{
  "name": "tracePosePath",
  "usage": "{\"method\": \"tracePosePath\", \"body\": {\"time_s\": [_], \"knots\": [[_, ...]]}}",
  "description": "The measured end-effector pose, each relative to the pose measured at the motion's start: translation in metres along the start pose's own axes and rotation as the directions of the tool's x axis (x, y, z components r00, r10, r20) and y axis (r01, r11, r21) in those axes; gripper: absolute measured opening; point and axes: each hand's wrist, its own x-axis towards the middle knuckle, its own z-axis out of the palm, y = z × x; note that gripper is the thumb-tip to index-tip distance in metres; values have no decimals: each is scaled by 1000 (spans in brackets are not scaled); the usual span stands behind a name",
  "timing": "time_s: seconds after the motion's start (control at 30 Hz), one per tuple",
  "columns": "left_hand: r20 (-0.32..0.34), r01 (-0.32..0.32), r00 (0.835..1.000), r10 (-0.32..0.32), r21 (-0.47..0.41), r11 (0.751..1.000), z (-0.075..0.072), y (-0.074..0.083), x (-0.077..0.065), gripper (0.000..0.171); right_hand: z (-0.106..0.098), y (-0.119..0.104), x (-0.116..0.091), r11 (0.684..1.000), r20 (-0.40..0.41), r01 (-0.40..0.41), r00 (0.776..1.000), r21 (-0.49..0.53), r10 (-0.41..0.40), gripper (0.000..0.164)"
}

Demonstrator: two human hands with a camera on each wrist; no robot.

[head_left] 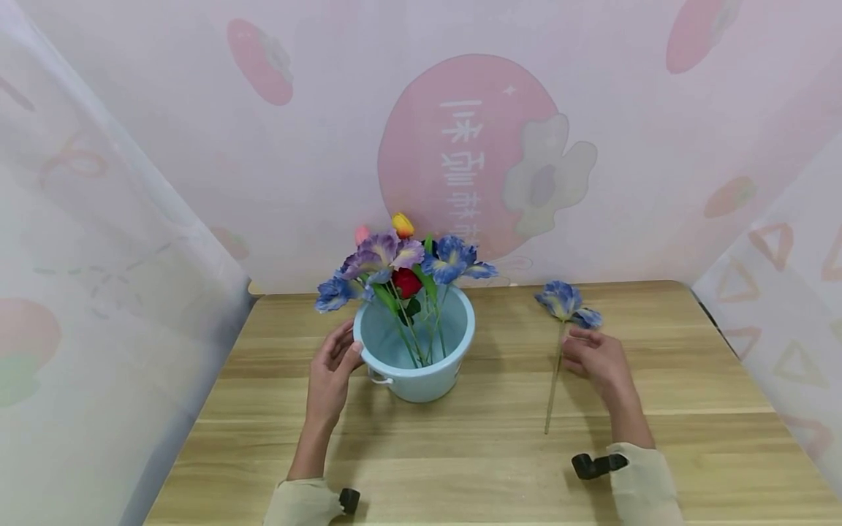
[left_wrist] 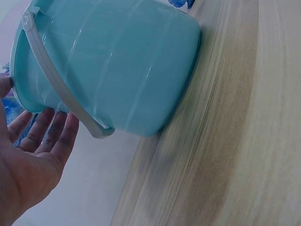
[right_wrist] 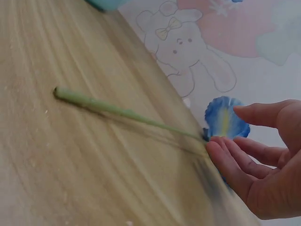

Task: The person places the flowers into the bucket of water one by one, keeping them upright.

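Note:
A light blue bucket stands on the table holding several artificial flowers: a purple iris, blue irises, a red rose and a yellow-orange tulip. My left hand touches the bucket's left side, its thumb at the rim and its fingers lying against the outer wall in the left wrist view. To the right, a single blue iris lies with its green stem along the tabletop. At the stem just below the bloom is my right hand, thumb and fingers apart in the right wrist view.
The wooden table ends at a printed backdrop behind the bucket, with printed sheets on both sides. A white handle hangs down the bucket's side. Black devices sit on both sleeves.

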Motion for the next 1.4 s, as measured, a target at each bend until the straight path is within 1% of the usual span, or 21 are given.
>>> {"method": "tracePosePath", "body": {"time_s": [0.1, 0.2, 0.37, 0.5, 0.57, 0.67, 0.8, 0.9, 1.2, 1.4], "knots": [[-1, 2, 1000, -2, -5, 1000, 1, 0, 0, 46, 0, 6, 3, 999, 3, -38, 999, 7, 38, 67], [2, 4, 1000, -4, -6, 1000, 1, 0, 0, 46, 1, 11, 6, 999, -18, -53, 998, 0, 53, 67], [0, 3, 1000, -3, 3, 1000, 1, 0, 0, 47, 5, 15, 11, 998, -89, -43, 995, -43, 39, 64], [-8, -1, 1000, 1, 4, 1000, 1, 1, 0, 47, 10, 16, 14, 996, -125, -26, 992, -85, 15, 56], [-7, -4, 1000, 4, 4, 1000, 1, 2, 0, 46, 12, 15, 14, 996, -129, -24, 992, -90, 12, 54], [-5, -6, 1000, 6, 6, 1000, 1, 2, 0, 46, 11, 14, 13, 998, -114, -22, 993, -59, 15, 52], [-2, -4, 1000, 4, 9, 1000, 1, 2, -1, 47, 10, 10, 9, 1000, -85, -12, 996, -19, 10, 52], [0, -4, 1000, 4, 9, 1000, 1, 2, 0, 47, 10, 5, 6, 1000, -87, -1, 996, -11, 0, 51], [4, -2, 1000, 2, 0, 1000, 1, 0, 1, 47, 12, -15, -5, 997, -80, 76, 994, -7, -76, 54], [-1, -3, 1000, 3, -4, 1000, 1, 0, 0, 46, 17, -34, -19, 992, -93, 127, 988, 14, -125, 52]]}}
